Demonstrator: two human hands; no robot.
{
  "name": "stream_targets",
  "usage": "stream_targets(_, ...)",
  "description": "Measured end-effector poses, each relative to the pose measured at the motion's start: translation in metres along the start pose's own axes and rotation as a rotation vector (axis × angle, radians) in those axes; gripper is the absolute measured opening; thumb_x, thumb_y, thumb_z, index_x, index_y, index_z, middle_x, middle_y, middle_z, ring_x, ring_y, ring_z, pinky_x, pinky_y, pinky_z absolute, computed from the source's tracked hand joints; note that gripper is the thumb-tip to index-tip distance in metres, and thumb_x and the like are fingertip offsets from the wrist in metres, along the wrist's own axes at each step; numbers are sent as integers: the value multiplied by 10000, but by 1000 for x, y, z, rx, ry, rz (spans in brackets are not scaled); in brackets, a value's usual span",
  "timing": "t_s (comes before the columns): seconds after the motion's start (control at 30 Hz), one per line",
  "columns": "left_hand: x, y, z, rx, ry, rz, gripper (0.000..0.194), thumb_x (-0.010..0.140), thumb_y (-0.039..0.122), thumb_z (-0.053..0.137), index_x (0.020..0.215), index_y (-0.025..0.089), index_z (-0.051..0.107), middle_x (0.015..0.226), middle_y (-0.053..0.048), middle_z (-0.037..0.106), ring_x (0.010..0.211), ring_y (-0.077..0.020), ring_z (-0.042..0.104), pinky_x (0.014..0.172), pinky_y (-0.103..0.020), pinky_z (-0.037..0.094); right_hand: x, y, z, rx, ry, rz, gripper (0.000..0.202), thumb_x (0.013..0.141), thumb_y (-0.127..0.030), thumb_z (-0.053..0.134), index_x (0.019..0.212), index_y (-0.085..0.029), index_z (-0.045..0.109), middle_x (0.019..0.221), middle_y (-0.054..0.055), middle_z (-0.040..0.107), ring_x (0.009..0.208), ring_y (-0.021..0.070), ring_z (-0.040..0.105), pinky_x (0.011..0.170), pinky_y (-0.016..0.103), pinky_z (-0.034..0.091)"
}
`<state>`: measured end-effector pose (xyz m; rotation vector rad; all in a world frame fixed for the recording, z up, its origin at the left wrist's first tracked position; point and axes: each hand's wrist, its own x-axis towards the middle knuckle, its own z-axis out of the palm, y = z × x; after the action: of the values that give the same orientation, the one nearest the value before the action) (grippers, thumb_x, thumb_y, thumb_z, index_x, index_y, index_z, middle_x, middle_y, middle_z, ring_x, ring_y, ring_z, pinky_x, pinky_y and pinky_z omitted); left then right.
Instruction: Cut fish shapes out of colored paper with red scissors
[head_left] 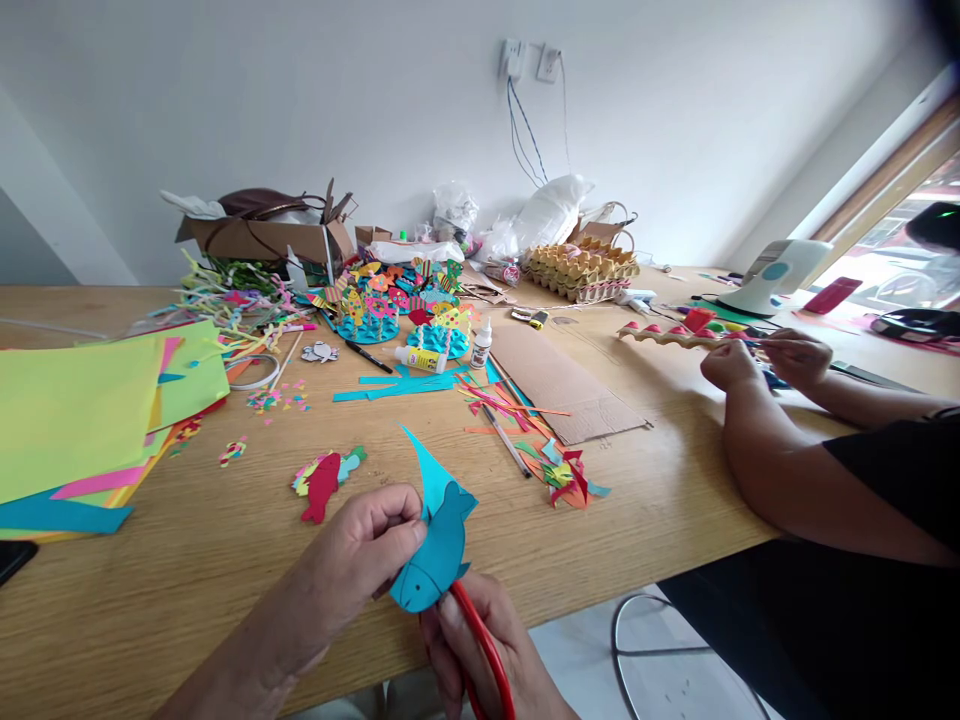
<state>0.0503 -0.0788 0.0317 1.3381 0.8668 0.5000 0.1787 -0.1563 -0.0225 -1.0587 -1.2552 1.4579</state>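
A blue paper fish point(441, 548) with a drawn outline, eye and mouth is pinched between the thumb and fingers of my left hand point(375, 545). A pointed strip of the same blue paper still hangs on near its tail. My right hand point(480, 640) is closed around red-handled scissors point(484, 640), just below the fish's head. The scissor blades are hidden behind the paper and my fingers. On the table to the left of my hands lies a small pile of cut paper fish with a red fish point(322, 487) on top.
Coloured paper sheets point(75, 420) lie at left. Paper scraps point(566, 475), a cardboard sheet point(566, 380), a glue bottle point(482, 343) and decorated fish pieces point(390, 300) lie ahead. Egg cartons point(581, 268) are stacked behind. At right, a co-worker's hands point(765, 360) work at an egg-carton strip point(660, 338).
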Motion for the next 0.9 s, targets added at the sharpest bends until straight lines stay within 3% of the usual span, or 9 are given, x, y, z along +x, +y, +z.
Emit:
stream_targets(0.2,-2,5,-2,11,-7,-13,251,751,373,496,603,206,381,527,77,340,487,-89,268,462,-228,222,-2,-3,-2,13,-10,24,533,817,-664,374,594,-181,408,413,-61,364,363,56,316,371,179,231)
stream_targets(0.47,-1,12,-11,18,-118,-52,219,734,348,490,606,204,386,556,71,355,510,-95,277,475,-231,226,-1,-1,-10,-57,-48,-14,525,845,-629,372,572,-180,387,417,-50,386,356,47,303,350,171,209)
stream_targets(0.9,-1,15,-25,130,-250,-96,177,721,300,494,603,193,417,550,72,354,503,-93,292,459,-221,218,-3,-6,-14,-99,-99,43,569,780,-717,359,570,-189,373,417,-58,373,342,45,299,322,161,212)
